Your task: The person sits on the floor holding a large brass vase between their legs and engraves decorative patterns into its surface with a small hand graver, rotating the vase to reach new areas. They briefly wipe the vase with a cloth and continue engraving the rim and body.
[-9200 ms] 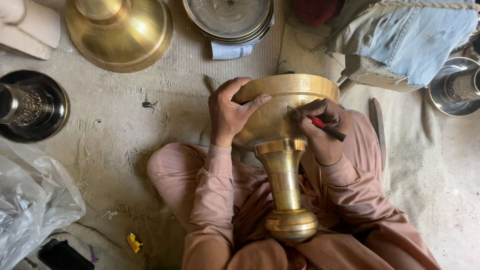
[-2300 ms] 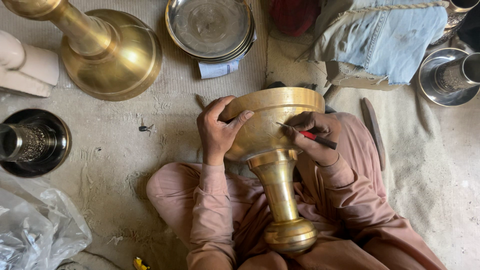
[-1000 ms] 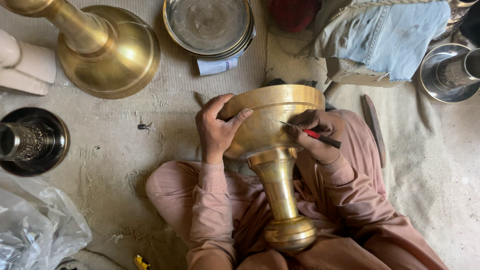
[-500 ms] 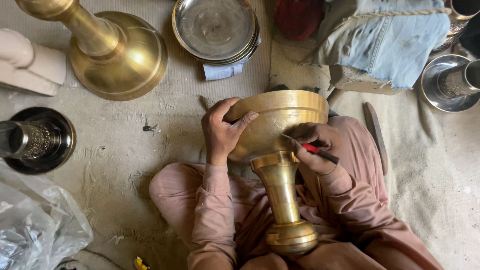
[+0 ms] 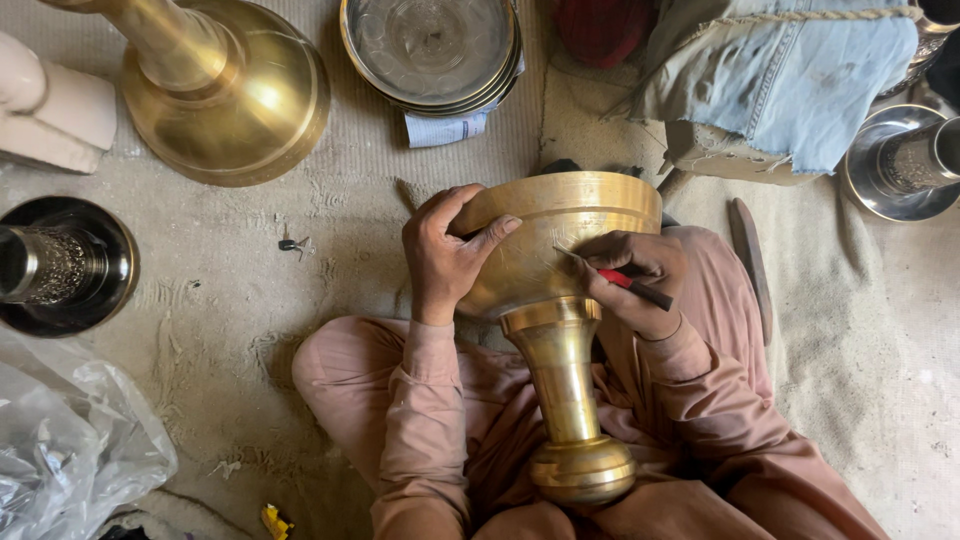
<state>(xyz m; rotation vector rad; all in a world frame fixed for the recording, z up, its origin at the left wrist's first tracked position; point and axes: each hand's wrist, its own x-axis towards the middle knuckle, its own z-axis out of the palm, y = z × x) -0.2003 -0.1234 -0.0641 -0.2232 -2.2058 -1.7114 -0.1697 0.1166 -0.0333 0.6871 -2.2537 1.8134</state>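
Observation:
A large brass pedestal vessel (image 5: 556, 330) lies across my lap, its wide round base pointing away from me and its stem toward me. My left hand (image 5: 446, 252) is spread flat against the left side of the wide base, steadying it. My right hand (image 5: 630, 282) grips a thin pointed tool with a red and black handle (image 5: 622, 282). The tool's metal tip touches the brass surface just below the rim. I sit cross-legged in pink clothing.
A second brass pedestal vessel (image 5: 215, 85) stands at the upper left, stacked metal plates (image 5: 432, 50) at top centre. Dark silvery stands sit at the left (image 5: 60, 265) and right (image 5: 905, 160) edges. Folded blue cloth (image 5: 790, 70) lies upper right, a clear plastic bag (image 5: 65, 455) lower left.
The view has shifted slightly. My hands keep nearly the same hold; the tool tip stays on the brass, with only small movement along the surface.

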